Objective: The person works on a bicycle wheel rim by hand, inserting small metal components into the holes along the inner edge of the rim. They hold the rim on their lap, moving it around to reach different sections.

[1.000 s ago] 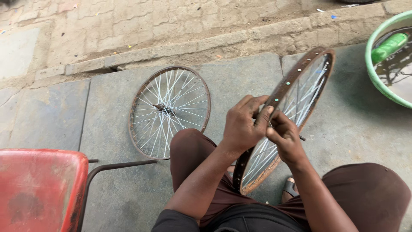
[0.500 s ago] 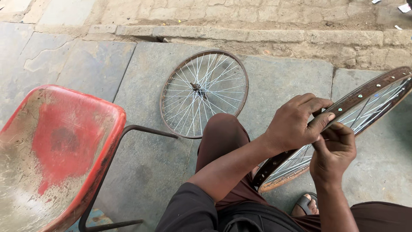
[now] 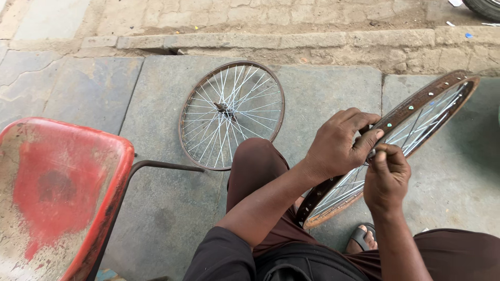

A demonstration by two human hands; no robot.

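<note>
A worn red chair (image 3: 57, 192) stands at the far left on the stone floor (image 3: 333, 93). Next to it, a spoked wheel (image 3: 232, 115) lies flat on the slabs, well apart from the hands. Further right, the left hand (image 3: 341, 140) is closed over the rusty rim (image 3: 416, 104), which tilts up against the person's knee. Just beside it, the right hand (image 3: 386, 176) pinches something small at the rim's inner edge; I cannot tell what. A sandalled foot (image 3: 363, 238) shows below.
</note>
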